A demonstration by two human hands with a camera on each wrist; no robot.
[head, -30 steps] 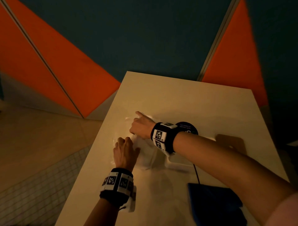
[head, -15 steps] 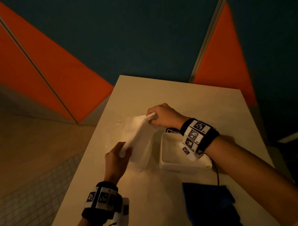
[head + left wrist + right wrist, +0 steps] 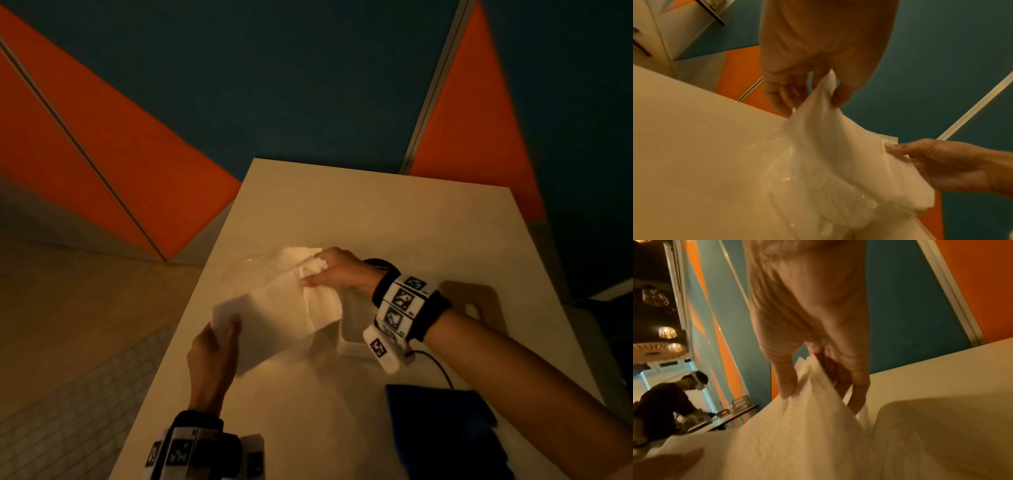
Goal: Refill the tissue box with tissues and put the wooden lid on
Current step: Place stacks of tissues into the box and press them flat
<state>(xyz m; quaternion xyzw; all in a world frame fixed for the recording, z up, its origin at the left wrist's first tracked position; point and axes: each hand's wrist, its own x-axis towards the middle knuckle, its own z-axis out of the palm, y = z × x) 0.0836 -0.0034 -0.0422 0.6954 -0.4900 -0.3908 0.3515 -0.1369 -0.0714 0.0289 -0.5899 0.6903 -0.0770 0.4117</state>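
A white stack of tissues (image 3: 274, 308) hangs in the air between both hands, sagging in the middle. My left hand (image 3: 226, 329) grips its near left end. My right hand (image 3: 315, 274) pinches its far right end between thumb and fingers. The left wrist view shows the tissues (image 3: 838, 146) held at both ends, left hand (image 3: 813, 95) above and right hand (image 3: 892, 147) at the right. The open white tissue box (image 3: 352, 347) sits on the table just right of the stack, partly hidden by my right wrist. The wooden lid (image 3: 476, 298) lies flat further right.
A clear plastic wrapper (image 3: 250, 274) lies on the pale table (image 3: 342, 428) under the stack. A blue cloth (image 3: 442, 431) lies at the near right, with a black cable (image 3: 438, 368) and a black round object (image 3: 380, 264) behind my right hand. Another person (image 3: 663, 402) is at a distant table.
Both hands were down on the wrapper a second ago. They have since lifted the tissue stack out of it, and it now hangs spread wider between them, beside the box.
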